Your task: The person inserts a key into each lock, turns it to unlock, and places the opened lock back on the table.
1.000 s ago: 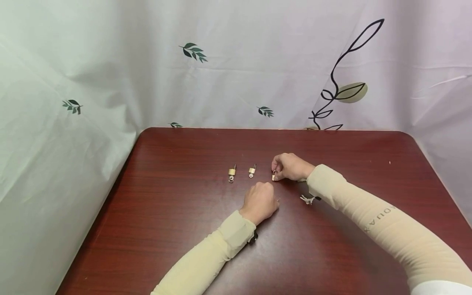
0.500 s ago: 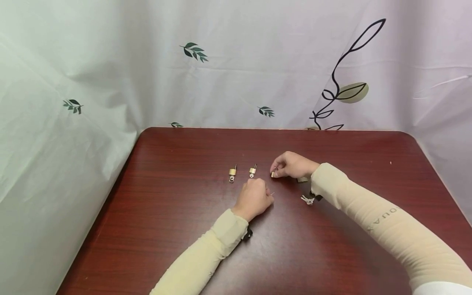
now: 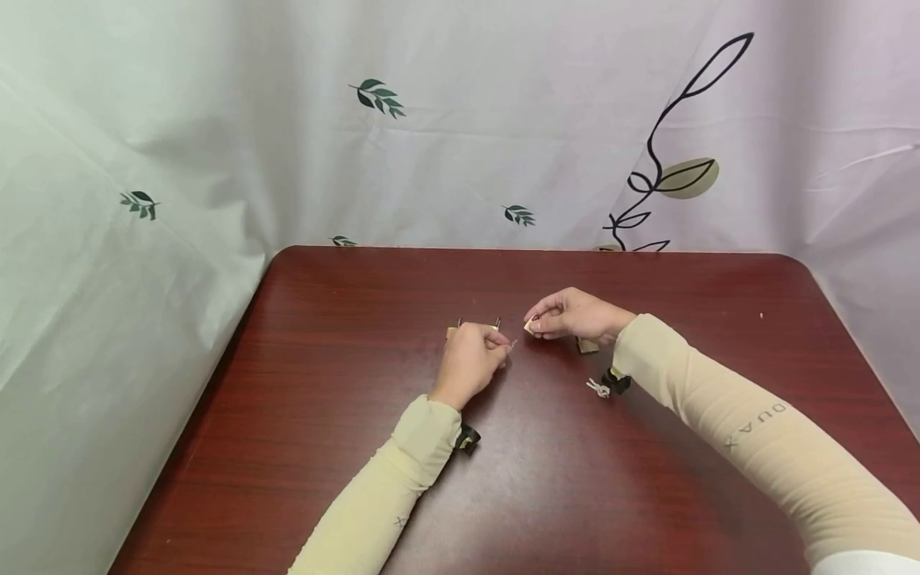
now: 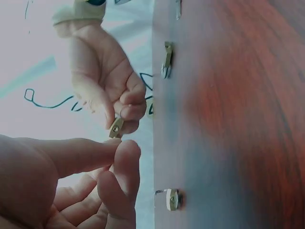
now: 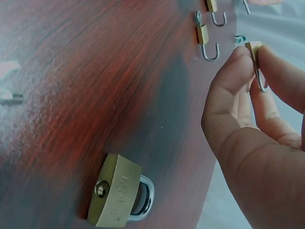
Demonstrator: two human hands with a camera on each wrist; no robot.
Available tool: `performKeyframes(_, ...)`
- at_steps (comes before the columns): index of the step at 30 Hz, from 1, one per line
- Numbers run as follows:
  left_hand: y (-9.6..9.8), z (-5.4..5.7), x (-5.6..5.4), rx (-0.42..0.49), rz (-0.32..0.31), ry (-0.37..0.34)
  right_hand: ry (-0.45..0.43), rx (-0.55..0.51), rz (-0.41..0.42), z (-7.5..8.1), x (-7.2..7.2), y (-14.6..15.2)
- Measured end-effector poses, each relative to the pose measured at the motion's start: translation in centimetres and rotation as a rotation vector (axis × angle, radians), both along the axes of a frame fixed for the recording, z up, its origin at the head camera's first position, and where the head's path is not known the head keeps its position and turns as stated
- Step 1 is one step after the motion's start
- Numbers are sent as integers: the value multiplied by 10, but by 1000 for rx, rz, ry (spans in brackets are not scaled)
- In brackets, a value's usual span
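Observation:
My right hand [image 3: 584,314] pinches a small brass padlock [image 5: 254,53] between thumb and forefinger, off the table. Its keyhole end faces my left hand in the left wrist view, and its silver shackle hangs below the fingers in the right wrist view. My left hand [image 3: 469,359] pinches a small silver key [image 3: 513,343], mostly hidden by the fingertips. The key and the held padlock are a short gap apart in the head view. Two other small brass padlocks, one [image 5: 202,34] with a key in it and its shackle open, lie behind my left hand.
A larger brass padlock [image 5: 116,193] lies under my right wrist, its shackle closed. Some silver keys [image 3: 598,388] lie beside the right wrist camera. The dark red table [image 3: 575,495] ends at a pale curtain [image 3: 446,176] at the back.
My right hand has lifted the small padlock and tilted it toward the left. My left hand has moved up and left with the key, now covering part of the two padlocks on the table.

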State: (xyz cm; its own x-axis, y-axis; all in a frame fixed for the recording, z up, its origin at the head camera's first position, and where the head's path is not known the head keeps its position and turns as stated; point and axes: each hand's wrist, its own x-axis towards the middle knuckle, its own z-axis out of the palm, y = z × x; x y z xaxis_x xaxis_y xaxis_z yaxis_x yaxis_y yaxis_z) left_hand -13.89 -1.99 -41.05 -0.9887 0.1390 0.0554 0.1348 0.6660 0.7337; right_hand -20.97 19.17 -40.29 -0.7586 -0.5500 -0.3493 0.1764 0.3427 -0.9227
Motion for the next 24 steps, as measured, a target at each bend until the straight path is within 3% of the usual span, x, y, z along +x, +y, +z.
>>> performKeyframes(11,-1,-5,1,170,33,-67,-39,-18,-20,3,0,-3)
performKeyframes(24,5,-3,0,224,60,-108,-39,-39,8,0,2,-7)
